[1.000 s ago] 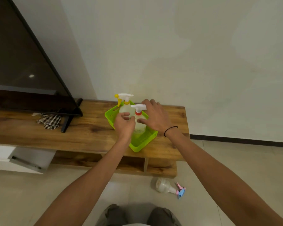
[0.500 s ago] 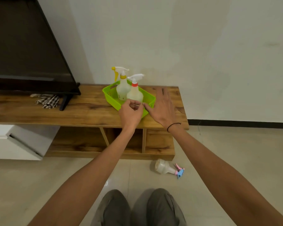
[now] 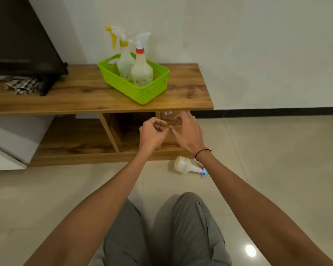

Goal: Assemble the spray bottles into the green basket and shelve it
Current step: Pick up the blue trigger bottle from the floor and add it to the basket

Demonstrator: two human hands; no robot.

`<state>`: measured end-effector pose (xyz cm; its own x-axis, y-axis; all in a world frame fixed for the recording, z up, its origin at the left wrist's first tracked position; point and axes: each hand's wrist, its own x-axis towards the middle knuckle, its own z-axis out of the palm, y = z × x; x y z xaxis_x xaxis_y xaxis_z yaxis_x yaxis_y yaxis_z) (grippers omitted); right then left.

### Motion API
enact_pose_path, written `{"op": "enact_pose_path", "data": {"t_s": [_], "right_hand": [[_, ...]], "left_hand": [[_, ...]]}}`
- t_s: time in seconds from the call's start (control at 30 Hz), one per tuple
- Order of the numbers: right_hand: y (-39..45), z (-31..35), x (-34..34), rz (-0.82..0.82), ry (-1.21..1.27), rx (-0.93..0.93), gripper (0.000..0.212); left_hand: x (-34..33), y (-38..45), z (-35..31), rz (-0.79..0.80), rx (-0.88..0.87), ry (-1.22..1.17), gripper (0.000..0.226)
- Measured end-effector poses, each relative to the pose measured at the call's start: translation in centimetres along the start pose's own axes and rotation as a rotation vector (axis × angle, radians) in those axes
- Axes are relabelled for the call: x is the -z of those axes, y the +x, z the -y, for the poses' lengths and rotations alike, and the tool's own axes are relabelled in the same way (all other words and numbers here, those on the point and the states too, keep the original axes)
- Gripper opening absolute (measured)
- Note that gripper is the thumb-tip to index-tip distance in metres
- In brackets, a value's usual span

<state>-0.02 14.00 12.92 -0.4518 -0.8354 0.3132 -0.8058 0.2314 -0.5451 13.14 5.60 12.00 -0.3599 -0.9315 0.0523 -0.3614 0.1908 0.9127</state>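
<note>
Nearest me I see my grey-trousered knees point(image 3: 167, 227) on the pale tiled floor point(image 3: 277, 179), with both bare forearms reaching away from them. Just past my right wrist, which wears a thin black band point(image 3: 202, 153), a third spray bottle point(image 3: 185, 166) lies on its side on the floor, its pink and blue nozzle pointing right. My left hand point(image 3: 152, 134) is loosely curled with the fingers folded in, holding nothing; my right hand point(image 3: 186, 132) is spread open beside it, also empty, and the two nearly touch in front of the lower shelf openings. Farther off, on the wooden stand point(image 3: 75, 96), the green basket point(image 3: 148, 89) sits near the right end with two bottles upright inside: the red-collared bottle point(image 3: 141, 71) nearer, the yellow-trigger bottle point(image 3: 124, 62) just behind it. At far left, a checked cloth point(image 3: 20, 84) lies by the dark television point(image 3: 17, 35).
</note>
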Motion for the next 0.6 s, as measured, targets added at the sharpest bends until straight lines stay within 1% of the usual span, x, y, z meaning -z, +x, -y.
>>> {"op": "enact_pose_path", "data": {"t_s": [0.13,0.23,0.37,0.5,0.6], "right_hand": [[-2.5,-3.6,-2.8,0.126,-0.011,-0.144,0.029],[-2.8,-6.2,-4.1,0.22,-0.06,-0.221,0.033],[-3.2,-9.7,-5.7,0.37,-0.151,-0.246,0.041],[-4.2,-12.5,-7.9,0.58,-0.265,-0.271,0.055],[-4.6,-13.7,-9.6,0.678,-0.293,-0.291,0.061]], "left_hand": [[-3.2,-0.7,3.2,0.137,0.049,0.11,0.024],[-5.3,-0.2,5.0,0.196,0.102,0.151,0.027],[-7.7,0.1,7.3,0.258,0.172,0.179,0.025],[-9.7,-0.4,9.6,0.323,0.263,0.185,0.026],[-10.6,-0.6,10.9,0.348,0.312,0.201,0.027]]}}
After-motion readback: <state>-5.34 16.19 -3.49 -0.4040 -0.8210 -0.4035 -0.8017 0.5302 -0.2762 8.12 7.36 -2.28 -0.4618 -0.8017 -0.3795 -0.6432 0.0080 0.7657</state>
